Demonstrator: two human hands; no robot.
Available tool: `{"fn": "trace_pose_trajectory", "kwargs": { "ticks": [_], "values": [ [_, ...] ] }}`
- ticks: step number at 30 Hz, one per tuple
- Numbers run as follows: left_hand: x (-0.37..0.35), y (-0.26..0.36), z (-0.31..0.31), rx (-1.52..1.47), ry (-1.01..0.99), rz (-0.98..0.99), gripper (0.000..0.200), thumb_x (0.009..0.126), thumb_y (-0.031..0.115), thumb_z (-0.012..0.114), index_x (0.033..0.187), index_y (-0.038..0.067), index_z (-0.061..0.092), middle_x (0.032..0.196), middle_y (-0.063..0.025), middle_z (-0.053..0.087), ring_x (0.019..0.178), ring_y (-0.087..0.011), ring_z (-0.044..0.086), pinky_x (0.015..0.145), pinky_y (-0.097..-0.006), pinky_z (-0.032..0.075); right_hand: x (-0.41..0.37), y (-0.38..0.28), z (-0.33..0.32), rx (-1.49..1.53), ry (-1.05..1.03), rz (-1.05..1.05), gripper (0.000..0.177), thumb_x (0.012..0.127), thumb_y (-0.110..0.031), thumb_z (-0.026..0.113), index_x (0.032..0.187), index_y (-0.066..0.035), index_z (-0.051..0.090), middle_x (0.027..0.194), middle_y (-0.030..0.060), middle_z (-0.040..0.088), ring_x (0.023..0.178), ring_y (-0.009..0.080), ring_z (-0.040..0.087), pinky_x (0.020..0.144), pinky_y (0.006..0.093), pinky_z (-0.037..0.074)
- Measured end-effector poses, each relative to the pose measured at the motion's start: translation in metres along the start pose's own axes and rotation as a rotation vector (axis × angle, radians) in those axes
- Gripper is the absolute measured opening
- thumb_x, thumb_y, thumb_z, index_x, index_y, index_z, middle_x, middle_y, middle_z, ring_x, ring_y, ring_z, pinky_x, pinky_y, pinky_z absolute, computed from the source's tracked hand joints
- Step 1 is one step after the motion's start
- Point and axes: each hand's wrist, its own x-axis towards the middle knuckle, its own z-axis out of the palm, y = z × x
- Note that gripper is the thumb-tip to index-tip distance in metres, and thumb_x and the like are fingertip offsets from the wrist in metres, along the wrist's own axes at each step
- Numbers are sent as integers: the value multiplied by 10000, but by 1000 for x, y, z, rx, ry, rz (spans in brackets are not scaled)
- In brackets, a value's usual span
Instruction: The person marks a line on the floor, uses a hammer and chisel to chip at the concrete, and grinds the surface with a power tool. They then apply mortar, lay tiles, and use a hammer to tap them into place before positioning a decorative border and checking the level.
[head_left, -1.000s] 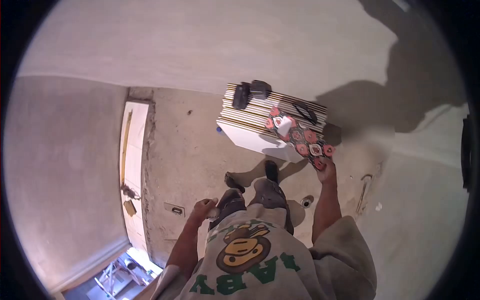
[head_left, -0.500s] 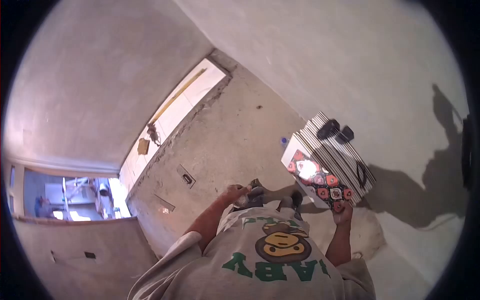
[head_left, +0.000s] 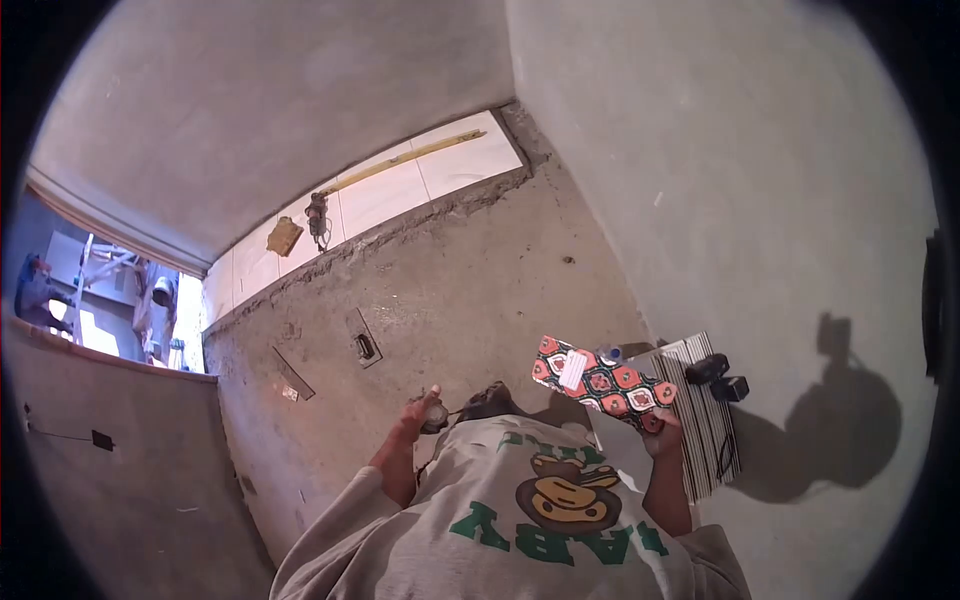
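My right hand [head_left: 662, 432] grips one end of a flat, rectangular piece [head_left: 618, 385] patterned in red, black and white, with a pale label on it. It is held out above the floor, to the left of a striped stack [head_left: 705, 425] against the wall. My left hand [head_left: 420, 412] hangs low by my shirt, fingers curled near a small greyish rounded thing [head_left: 435, 418] that I cannot make out. On the stack lie two small black objects [head_left: 720, 377].
White tiles [head_left: 380, 190] line the far wall, bearing a long yellow level [head_left: 410, 158], a power tool [head_left: 317, 218] and a yellowish sponge-like block [head_left: 284, 236]. A trowel [head_left: 364, 340] and a thin flat strip [head_left: 294, 372] lie on the rough floor. At left, a doorway [head_left: 105, 290] shows a person beyond.
My right hand has lifted the patterned piece off the stack and turned it leftward. The view has swung, and my left hand now shows lower and further left.
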Motion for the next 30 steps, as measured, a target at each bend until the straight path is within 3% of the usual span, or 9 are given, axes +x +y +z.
{"fn": "trace_pose_trajectory", "kwargs": {
  "ticks": [5,10,12,19,22,24,26,29,30],
  "values": [
    [5,57,-76,-191,52,18,558,783,562,586,971,37,570,704,-86,620,579,-197,621,522,-324,508,59,19,111,-22,-63,14,515,743,-157,518,1237,-30,447,1156,100,561,1029,267,567,851,414,479],
    [24,80,-128,-362,80,-9,582,775,584,577,986,43,555,725,-85,626,594,-201,623,517,-315,498,154,37,154,-82,7,93,465,761,-168,506,1210,-52,469,1147,101,567,1024,264,570,839,446,474],
    [23,78,-135,-436,196,-27,627,749,571,626,995,-3,570,707,-94,618,567,-211,624,488,-321,495,180,33,195,-121,-71,85,441,753,-179,513,1181,-75,498,1126,80,585,981,251,580,814,437,467],
    [45,47,-125,-650,215,-184,544,792,581,560,853,40,583,673,-82,602,518,-204,587,479,-322,479,310,31,297,-231,-19,116,317,730,-174,557,1035,-88,568,1034,79,613,955,263,582,806,498,452],
    [64,40,-116,-724,302,-184,532,797,575,557,810,44,592,670,-80,601,522,-199,586,483,-322,475,396,39,336,-283,-21,164,332,724,-188,583,1040,-88,569,1033,84,613,942,269,583,799,501,449],
    [90,32,-112,-811,375,-344,520,806,561,553,797,44,609,680,-87,603,521,-195,584,481,-330,474,465,50,368,-328,-20,180,338,729,-207,597,1041,-81,568,1035,84,613,946,269,582,805,498,447],
    [111,-5,-110,-697,452,-329,525,817,547,548,875,29,618,700,-84,610,584,-189,602,523,-325,490,542,68,389,-361,-25,236,370,747,-215,583,1085,-68,552,1054,89,606,967,270,578,829,499,444],
    [156,171,-98,-909,409,-305,538,823,536,549,949,17,613,731,-76,623,653,-186,606,571,-319,494,682,99,448,-337,-204,336,451,772,-199,525,1197,-56,483,1126,102,574,1014,269,561,852,451,452],
    [177,220,-100,-784,389,-517,523,829,520,551,961,17,609,747,-70,627,676,-185,603,586,-312,489,723,108,466,-336,-170,355,451,772,-199,525,1197,-56,483,1126,102,574,1014,269,561,852,451,452]
  ]
}}
